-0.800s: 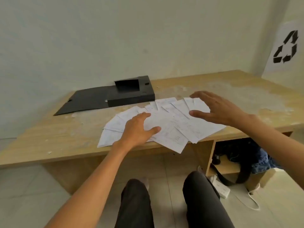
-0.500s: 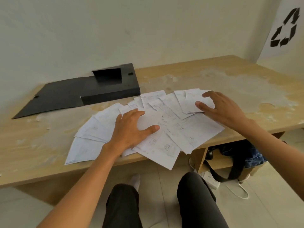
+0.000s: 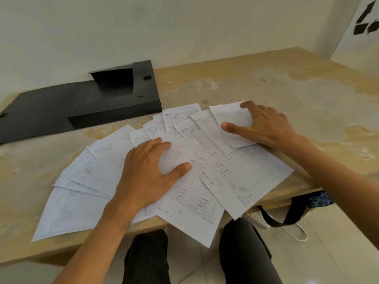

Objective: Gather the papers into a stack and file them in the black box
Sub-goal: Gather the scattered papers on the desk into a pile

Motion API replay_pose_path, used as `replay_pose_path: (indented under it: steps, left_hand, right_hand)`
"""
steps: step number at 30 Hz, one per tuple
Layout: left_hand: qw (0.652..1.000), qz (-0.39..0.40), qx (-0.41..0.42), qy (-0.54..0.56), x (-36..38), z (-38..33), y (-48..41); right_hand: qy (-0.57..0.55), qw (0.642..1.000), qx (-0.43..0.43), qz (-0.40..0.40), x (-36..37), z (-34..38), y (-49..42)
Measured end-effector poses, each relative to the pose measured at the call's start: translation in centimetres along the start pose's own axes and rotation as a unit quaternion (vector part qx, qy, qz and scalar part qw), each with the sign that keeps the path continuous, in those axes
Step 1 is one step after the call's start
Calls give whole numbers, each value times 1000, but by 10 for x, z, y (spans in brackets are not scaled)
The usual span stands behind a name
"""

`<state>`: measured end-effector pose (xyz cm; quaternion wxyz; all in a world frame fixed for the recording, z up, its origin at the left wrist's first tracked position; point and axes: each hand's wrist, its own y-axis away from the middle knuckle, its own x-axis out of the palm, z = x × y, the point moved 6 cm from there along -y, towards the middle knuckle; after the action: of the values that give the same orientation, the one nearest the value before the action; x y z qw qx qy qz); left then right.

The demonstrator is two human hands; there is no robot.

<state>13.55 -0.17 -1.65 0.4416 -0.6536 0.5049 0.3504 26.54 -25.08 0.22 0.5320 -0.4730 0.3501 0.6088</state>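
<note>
A: Which step is this, do you reckon?

B: The gathering, and only its start, I'd say. The papers (image 3: 205,181) lie fanned out across the middle of the frame on the wooden desk (image 3: 266,87), overlapping one another, and a couple of the lower sheets hang over the near edge.

A: And the hands?

B: The left hand (image 3: 149,173) lies flat and open on the centre of the fan, fingers spread, thumb out to the right, gripping nothing. The right hand (image 3: 264,126) sits at the upper right of the fan, also open, fingers curled loosely over the rightmost sheet (image 3: 233,117), which seems slightly lifted under the thumb. Whether it is pinched I cannot tell.

A: Where is the black box (image 3: 114,99)?

B: In the upper left of the frame, against the wall, lying open with its lid flap spread out to the left. Its near right corner is just beside the topmost sheets.

A: So what does the next move call for?

B: Probably sweeping both hands inward so the sheets slide over one another into one pile. The overhanging sheets could slip off, so they want drawing back onto the desk first.
</note>
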Motion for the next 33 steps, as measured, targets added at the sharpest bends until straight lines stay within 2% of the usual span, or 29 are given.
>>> replay_pose_path:
  steps: [5, 10, 16, 21, 24, 27, 31, 33]
  left_hand:
    - [1000, 0, 0, 6, -1, -2, 2]
    - [1000, -21, 6, 19, -7, -2, 6]
    - [1000, -12, 9, 13, -12, -3, 4]
    - [999, 35, -1, -22, -16, 3, 5]
    - [1000, 1, 1, -16, -26, -5, 15]
    - [996, -32, 65, 46, -23, -40, 39]
    - [976, 37, 204, 64, 3, -90, 67]
    - [966, 65, 244, 62, 9, -97, 69]
  right_hand:
    - [64, 997, -27, 24, 16, 30, -2]
    - [-10, 997, -75, 28, 18, 48, -9]
    - [6, 999, -28, 34, 19, 49, -8]
    - [36, 997, -51, 43, 24, 65, -9]
    - [37, 996, -55, 54, 22, 63, -10]
    - [14, 997, -61, 53, 20, 61, -7]
    - [-13, 997, -64, 47, 16, 59, -5]
    - [-26, 996, -67, 44, 15, 57, -3]
